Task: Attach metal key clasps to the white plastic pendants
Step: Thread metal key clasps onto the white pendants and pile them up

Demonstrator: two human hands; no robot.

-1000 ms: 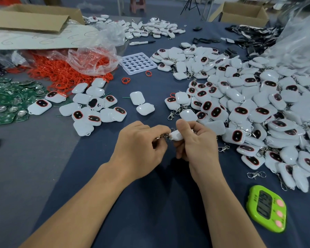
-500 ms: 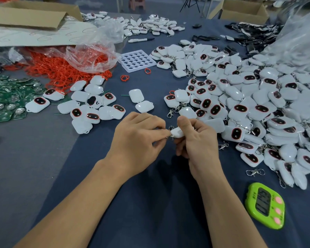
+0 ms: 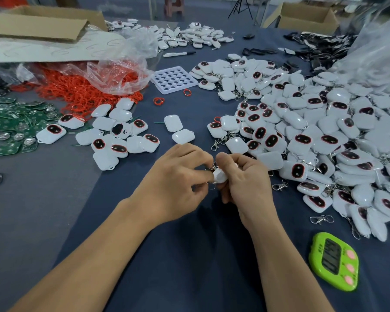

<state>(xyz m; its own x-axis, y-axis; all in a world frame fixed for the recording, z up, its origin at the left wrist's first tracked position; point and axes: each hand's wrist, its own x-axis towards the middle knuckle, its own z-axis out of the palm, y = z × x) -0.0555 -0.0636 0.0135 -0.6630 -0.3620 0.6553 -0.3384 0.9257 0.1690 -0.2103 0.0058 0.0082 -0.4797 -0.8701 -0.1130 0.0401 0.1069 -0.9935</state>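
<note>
Pinching white pendant in right hand, near centre, just left of the big pile. Pinching metal clasp at its top edge with left hand. Pressed closer and tipped lower than a second ago; likely threading the ring, not yet finished.

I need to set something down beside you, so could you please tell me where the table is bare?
Bare: the grey cloth at near left, between the circuit boards, the pendant cluster and the left forearm; and the blue cloth between right forearm and green timer. Crowded: the pendant heap at right, red rings far left.
</note>
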